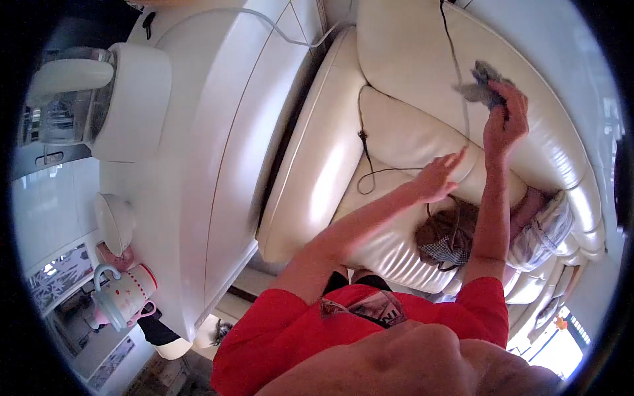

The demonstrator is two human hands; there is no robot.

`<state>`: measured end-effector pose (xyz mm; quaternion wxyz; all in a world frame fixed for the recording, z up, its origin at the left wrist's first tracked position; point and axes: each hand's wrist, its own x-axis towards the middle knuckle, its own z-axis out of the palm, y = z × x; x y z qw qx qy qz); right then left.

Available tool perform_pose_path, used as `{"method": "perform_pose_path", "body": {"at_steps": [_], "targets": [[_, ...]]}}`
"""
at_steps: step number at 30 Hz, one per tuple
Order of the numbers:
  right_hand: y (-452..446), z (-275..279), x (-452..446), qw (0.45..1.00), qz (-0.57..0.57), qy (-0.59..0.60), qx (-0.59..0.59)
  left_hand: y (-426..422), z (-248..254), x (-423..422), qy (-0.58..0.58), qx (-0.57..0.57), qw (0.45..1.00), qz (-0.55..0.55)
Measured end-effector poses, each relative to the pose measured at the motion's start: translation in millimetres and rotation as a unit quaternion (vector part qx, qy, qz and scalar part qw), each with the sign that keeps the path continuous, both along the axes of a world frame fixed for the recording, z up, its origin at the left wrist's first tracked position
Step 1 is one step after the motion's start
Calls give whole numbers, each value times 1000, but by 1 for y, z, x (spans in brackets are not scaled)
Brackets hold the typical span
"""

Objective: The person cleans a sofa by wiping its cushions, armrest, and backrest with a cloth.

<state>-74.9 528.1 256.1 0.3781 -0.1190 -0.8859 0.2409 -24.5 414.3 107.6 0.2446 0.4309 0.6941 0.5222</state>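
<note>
My left hand (438,181) reaches over the cream leather sofa (409,125) with fingers stretched out and thumb apart. A thin dark cord (456,56) runs down the backrest to its fingertips; I cannot tell whether they touch it. More of the cord lies looped on the sofa to the left of the hand. Farther up, my right hand (507,122) is closed on a crumpled grey cloth (485,84), held by the backrest with its left edge at the cord. Below the hands, a brown bag (446,232) with a checked patch lies on the seat.
A white counter (191,86) stands left of the sofa, carrying a white appliance with a clear jug (72,99), a white bowl (115,224) and a patterned cup with a handle (129,297). A clear plastic bundle (545,231) lies on the sofa at right.
</note>
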Motion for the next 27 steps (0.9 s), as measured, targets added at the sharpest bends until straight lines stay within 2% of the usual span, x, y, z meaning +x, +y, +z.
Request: {"method": "perform_pose_path", "body": {"at_steps": [2, 4, 5, 6, 7, 9, 10, 11, 12, 13, 15, 16, 17, 18, 19, 20, 21, 22, 25, 27], "targets": [[-16, 4, -19, 994, 41, 96, 8, 19, -3, 9, 16, 6, 1000, -4], [-45, -17, -35, 990, 136, 40, -14, 23, -16, 5, -42, 99, 993, -37], [-50, -43, -49, 983, 170, 29, 58, 20, -22, 3, -59, 130, 989, -49], [-45, -80, -57, 980, 160, -35, 110, -1, -29, 0, -37, 81, 994, -64], [-29, -109, -57, 981, 157, -32, 108, -25, -37, -4, -16, 31, 996, -79], [22, -161, -46, 921, 165, -106, 335, -80, -59, -9, 24, -65, 996, -50], [34, -184, -35, 922, 163, -105, 335, -115, -61, -14, 83, -137, 987, -3], [45, -205, -20, 897, 189, -172, 360, -150, -61, -26, 78, -114, 989, 53], [53, -225, -2, 865, 218, -242, 382, -183, -81, -25, 115, -128, 975, 141], [58, -248, 21, 863, 220, -247, 383, -210, -79, -29, 156, -111, 954, 230], [67, -282, 49, 882, 160, -317, 309, -256, -56, -42, 209, -169, 916, 296], [62, -284, 46, 882, 161, -315, 310, -277, -54, -48, 210, -183, 908, 313], [49, -285, 42, 916, 101, -303, 242, -293, -63, -55, 236, -186, 897, 324], [35, -289, 41, 940, 38, -292, 170, -300, -74, -59, 202, -208, 884, 367], [20, -292, 42, 940, 37, -296, 165, -307, -88, -62, 169, -228, 869, 405], [8, -295, 34, 951, -32, -295, 91, -307, -104, -65, 172, -227, 871, 401], [-3, -300, 24, 952, -101, -289, 17, -306, -125, -69, 131, -232, 849, 455], [-14, -307, 12, 970, -121, -213, 10, -301, -130, -73, 89, -238, 824, 507], [-47, -320, -22, 968, -160, -194, -20, -285, -128, -72, 74, -279, 798, 530], [-80, -310, -48, 970, -148, -192, -20, -289, -137, -70, 95, -295, 790, 528]]}}
